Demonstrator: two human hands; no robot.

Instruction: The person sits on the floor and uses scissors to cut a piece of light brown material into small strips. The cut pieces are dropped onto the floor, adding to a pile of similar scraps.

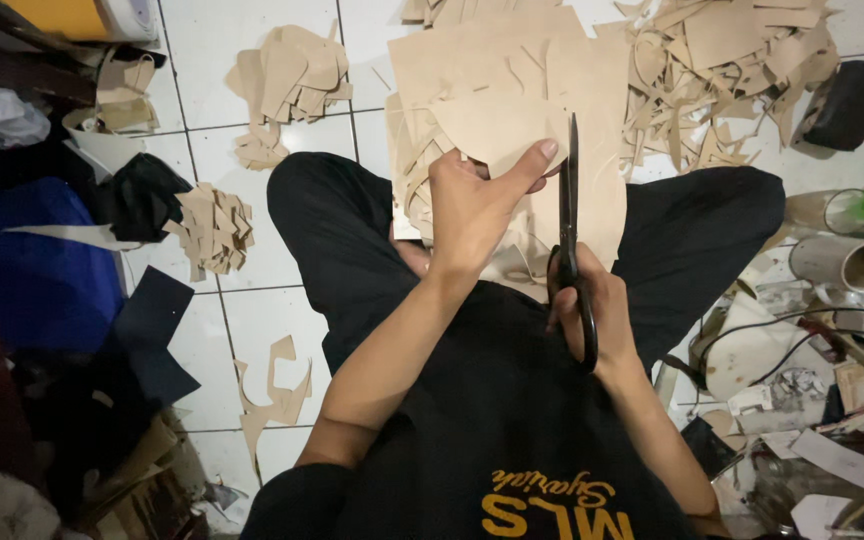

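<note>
Head view looks down on a person sitting cross-legged on a white tiled floor (252,320). At centre frame the left hand (472,205) pinches a tan sheet (497,125), thumb on top along its lower edge and fingers curled beneath. Just right of it, the right hand (592,315) grips the black handles of the scissors (570,215), fingers through the loops; the blades point up the frame, pressed together or nearly so, running along the sheet's right side beside the left thumb. The sheet lies over a larger stack of tan sheets (592,90) spread across the lap and floor. Tan offcuts (722,70) pile at upper right, smaller heaps (287,80) at upper left and middle left. A cardboard tube (847,265) lies at right, dark cloth (42,270) at left.
</note>
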